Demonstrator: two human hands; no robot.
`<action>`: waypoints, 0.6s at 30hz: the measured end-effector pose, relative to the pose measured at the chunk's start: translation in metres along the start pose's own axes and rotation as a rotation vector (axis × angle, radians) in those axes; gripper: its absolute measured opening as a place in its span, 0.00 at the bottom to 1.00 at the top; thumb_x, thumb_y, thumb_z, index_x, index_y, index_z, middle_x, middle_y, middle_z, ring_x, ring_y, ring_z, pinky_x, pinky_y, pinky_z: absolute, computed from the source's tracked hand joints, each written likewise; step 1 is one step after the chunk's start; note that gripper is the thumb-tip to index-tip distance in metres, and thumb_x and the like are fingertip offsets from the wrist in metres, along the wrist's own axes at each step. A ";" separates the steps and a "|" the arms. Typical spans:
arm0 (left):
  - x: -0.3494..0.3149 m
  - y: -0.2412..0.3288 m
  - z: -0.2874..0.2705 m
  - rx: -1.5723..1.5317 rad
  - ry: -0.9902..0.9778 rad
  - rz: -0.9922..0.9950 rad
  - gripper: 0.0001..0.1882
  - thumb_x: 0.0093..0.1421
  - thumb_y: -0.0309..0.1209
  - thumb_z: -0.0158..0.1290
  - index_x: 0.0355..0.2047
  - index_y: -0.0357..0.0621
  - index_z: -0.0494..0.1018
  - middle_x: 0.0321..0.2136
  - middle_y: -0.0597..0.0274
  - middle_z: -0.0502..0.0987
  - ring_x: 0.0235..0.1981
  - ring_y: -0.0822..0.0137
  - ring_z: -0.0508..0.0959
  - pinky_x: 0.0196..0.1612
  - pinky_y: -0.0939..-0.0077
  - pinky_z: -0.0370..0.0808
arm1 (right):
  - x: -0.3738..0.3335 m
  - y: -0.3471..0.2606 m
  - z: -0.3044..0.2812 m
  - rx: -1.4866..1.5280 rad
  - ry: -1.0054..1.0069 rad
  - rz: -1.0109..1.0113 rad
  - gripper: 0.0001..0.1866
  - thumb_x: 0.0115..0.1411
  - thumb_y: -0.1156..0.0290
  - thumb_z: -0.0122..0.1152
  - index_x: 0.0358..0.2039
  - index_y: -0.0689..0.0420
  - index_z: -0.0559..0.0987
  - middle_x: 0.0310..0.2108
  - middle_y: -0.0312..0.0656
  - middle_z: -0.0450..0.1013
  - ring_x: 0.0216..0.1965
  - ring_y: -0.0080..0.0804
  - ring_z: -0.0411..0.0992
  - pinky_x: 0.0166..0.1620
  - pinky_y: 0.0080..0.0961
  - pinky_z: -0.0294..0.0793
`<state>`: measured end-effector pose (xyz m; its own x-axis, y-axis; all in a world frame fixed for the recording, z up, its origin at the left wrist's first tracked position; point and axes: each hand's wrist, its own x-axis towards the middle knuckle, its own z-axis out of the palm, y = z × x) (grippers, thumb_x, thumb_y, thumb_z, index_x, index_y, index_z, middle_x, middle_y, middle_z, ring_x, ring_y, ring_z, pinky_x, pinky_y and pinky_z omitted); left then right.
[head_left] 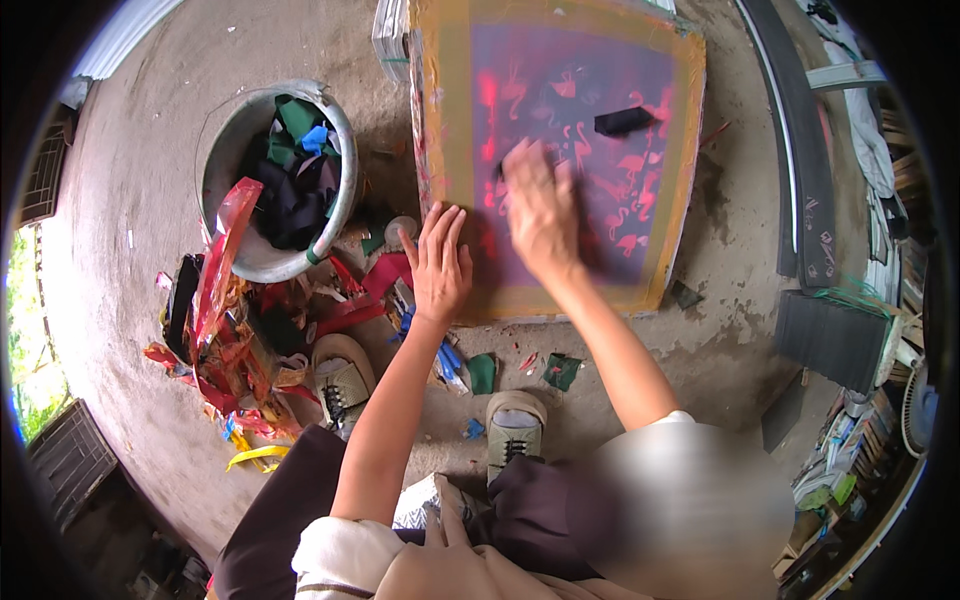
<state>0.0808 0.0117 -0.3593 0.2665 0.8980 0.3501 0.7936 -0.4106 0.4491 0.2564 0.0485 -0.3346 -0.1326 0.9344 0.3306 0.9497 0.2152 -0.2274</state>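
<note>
A printing screen (640,262) lies in front of me, its mesh violet-grey with pink and pale flamingo shapes and its border yellowish-brown. My left hand (440,265) rests on its lower left border, fingers stretched out and holding nothing. Over the middle of the mesh, my right hand (545,210) is smeared by motion and presses down. A dark bit of cloth (500,170) peeks out beside its fingers; most of it is hidden under them. Further right on the mesh lies a folded black cloth scrap (624,122), apart from the hand.
A metal bucket (347,190) of dark and green cloth scraps stands at left. Torn red and orange plastic (235,350) is heaped below it. Green scraps (562,372) lie near my shoes (515,425). Along the right are a long dark panel (800,150) and a dark block (832,340).
</note>
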 end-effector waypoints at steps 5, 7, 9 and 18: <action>0.002 0.005 -0.001 -0.026 -0.013 -0.005 0.29 0.57 0.23 0.49 0.60 0.46 0.62 0.58 0.62 0.64 0.66 0.60 0.58 0.69 0.43 0.34 | 0.008 0.051 -0.012 -0.123 0.019 -0.103 0.27 0.63 0.68 0.51 0.63 0.54 0.64 0.67 0.40 0.55 0.70 0.34 0.49 0.69 0.51 0.44; 0.002 0.006 -0.002 -0.021 -0.024 -0.012 0.29 0.57 0.23 0.49 0.60 0.46 0.62 0.58 0.62 0.64 0.66 0.60 0.58 0.69 0.43 0.34 | -0.008 0.024 -0.002 0.018 0.050 0.066 0.28 0.63 0.69 0.52 0.64 0.55 0.63 0.67 0.39 0.57 0.69 0.33 0.50 0.69 0.47 0.45; 0.003 0.002 0.000 -0.005 0.002 0.013 0.29 0.57 0.23 0.49 0.60 0.46 0.62 0.58 0.62 0.64 0.66 0.60 0.58 0.69 0.43 0.35 | -0.055 0.003 0.001 0.146 -0.044 0.009 0.29 0.63 0.70 0.52 0.64 0.56 0.62 0.67 0.40 0.56 0.69 0.33 0.50 0.69 0.46 0.45; 0.000 -0.003 0.002 0.022 -0.011 0.028 0.29 0.57 0.26 0.49 0.61 0.48 0.63 0.59 0.64 0.64 0.66 0.61 0.58 0.69 0.44 0.35 | -0.016 0.028 -0.009 -0.013 0.076 0.127 0.26 0.66 0.65 0.48 0.64 0.52 0.63 0.67 0.37 0.57 0.69 0.31 0.52 0.69 0.48 0.43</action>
<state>0.0794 0.0136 -0.3623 0.2941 0.8881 0.3533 0.7979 -0.4316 0.4209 0.2877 0.0367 -0.3379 0.0103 0.9297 0.3681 0.9611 0.0924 -0.2603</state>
